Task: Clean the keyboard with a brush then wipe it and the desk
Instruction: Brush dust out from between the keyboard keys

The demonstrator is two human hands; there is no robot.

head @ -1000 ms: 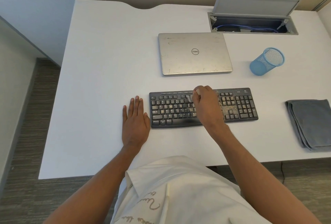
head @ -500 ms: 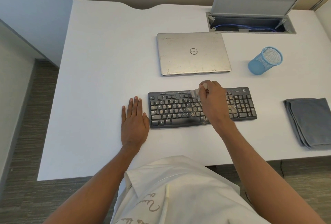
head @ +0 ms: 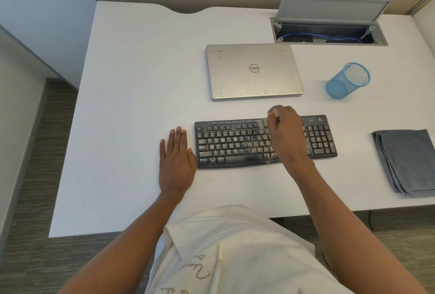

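A black keyboard (head: pixel 235 143) lies on the white desk (head: pixel 131 82), with pale dust and crumbs on its middle and right keys. My right hand (head: pixel 286 131) is over the right half of the keyboard and grips a small pale brush (head: pixel 270 116); its blurred bristles touch the top key rows. My left hand (head: pixel 176 162) rests flat on the desk, fingers straight, right beside the keyboard's left end. A folded grey cloth (head: pixel 407 159) lies at the desk's right edge.
A shut silver laptop (head: pixel 254 71) lies behind the keyboard. A blue mesh pen cup (head: pixel 348 81) stands to its right. An open cable hatch (head: pixel 327 32) with a raised lid sits at the back right. The desk's front edge is near my body.
My right hand with the brush has moved rightward and toward the top rows of the keyboard. My left hand has stayed flat on the desk.
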